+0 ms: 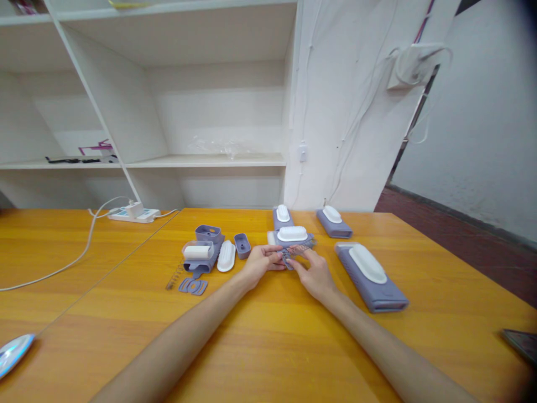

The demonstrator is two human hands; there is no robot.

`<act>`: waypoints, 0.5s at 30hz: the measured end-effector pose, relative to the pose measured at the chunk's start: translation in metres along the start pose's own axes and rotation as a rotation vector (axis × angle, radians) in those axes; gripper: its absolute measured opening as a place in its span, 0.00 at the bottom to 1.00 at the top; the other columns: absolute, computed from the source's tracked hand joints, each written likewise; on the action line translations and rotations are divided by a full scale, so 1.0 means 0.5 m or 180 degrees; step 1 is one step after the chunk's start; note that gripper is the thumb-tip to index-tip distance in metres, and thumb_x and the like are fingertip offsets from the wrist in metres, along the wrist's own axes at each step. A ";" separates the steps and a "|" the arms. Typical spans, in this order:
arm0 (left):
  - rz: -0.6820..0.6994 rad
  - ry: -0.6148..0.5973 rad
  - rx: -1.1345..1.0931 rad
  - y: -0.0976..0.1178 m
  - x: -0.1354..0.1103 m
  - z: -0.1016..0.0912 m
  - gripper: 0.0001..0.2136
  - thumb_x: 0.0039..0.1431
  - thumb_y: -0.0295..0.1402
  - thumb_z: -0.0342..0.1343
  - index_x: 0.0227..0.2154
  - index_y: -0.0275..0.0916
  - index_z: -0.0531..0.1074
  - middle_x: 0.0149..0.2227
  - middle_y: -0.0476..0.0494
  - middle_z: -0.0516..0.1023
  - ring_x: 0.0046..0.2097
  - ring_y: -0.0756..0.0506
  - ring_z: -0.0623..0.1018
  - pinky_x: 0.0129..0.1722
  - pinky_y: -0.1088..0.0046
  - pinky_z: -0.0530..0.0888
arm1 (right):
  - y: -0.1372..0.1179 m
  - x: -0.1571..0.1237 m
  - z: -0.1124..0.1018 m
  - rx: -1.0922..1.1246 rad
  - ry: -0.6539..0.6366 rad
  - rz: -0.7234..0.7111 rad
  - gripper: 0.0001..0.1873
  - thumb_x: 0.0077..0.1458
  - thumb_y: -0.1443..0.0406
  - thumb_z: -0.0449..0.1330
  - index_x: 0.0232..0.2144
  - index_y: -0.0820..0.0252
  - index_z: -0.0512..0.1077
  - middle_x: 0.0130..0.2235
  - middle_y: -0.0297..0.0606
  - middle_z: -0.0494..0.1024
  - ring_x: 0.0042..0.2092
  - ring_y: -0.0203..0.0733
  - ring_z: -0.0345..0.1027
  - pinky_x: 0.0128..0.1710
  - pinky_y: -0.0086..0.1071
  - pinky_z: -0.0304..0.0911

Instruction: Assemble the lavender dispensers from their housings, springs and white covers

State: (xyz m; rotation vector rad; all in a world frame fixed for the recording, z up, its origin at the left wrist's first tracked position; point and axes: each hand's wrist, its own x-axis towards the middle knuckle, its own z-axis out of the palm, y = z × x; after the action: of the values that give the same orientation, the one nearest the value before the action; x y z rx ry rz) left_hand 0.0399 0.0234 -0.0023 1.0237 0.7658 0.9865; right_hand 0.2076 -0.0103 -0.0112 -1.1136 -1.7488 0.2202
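Note:
My left hand is closed on a small grey-purple plastic piece, pinching it between thumb and fingers. From the right, my right hand is closed around a metal coil spring, its thumb tip close to the same plastic piece. Fingers partly hide where spring and piece meet. Right behind both hands lies a grey-purple case with a white oval cap on top.
Left of my hands are a housing with a white roller, a loose white oval cap, a small grey cup, another coil spring and a flat slotted piece. A capped case lies right. A power strip sits behind.

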 end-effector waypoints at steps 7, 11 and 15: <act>0.0133 0.0042 0.0017 -0.003 0.000 0.002 0.17 0.46 0.28 0.63 0.41 0.29 0.70 0.30 0.39 0.77 0.29 0.49 0.77 0.34 0.69 0.76 | -0.004 0.000 0.001 0.0114 0.0029 0.0027 0.13 0.51 0.64 0.58 0.42 0.55 0.70 0.43 0.38 0.76 0.46 0.44 0.69 0.48 0.39 0.64; 0.0173 -0.0045 0.0108 0.000 -0.005 0.009 0.21 0.43 0.28 0.64 0.43 0.29 0.69 0.32 0.38 0.77 0.30 0.48 0.77 0.34 0.69 0.75 | -0.002 0.001 0.001 0.0068 -0.0059 0.0067 0.14 0.52 0.63 0.57 0.43 0.55 0.69 0.43 0.39 0.76 0.46 0.44 0.69 0.48 0.40 0.64; 0.0234 -0.0048 0.0190 0.005 -0.011 0.017 0.24 0.40 0.29 0.65 0.44 0.29 0.69 0.34 0.38 0.77 0.31 0.47 0.77 0.34 0.68 0.75 | 0.003 0.003 0.003 -0.0010 -0.0149 0.0056 0.17 0.53 0.64 0.56 0.47 0.56 0.67 0.45 0.40 0.74 0.48 0.45 0.68 0.50 0.41 0.62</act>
State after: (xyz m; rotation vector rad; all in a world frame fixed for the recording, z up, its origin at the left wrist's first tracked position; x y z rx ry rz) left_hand 0.0447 0.0160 0.0031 1.1165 0.7534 1.0228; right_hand 0.2074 -0.0078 -0.0117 -1.1346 -1.7818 0.2561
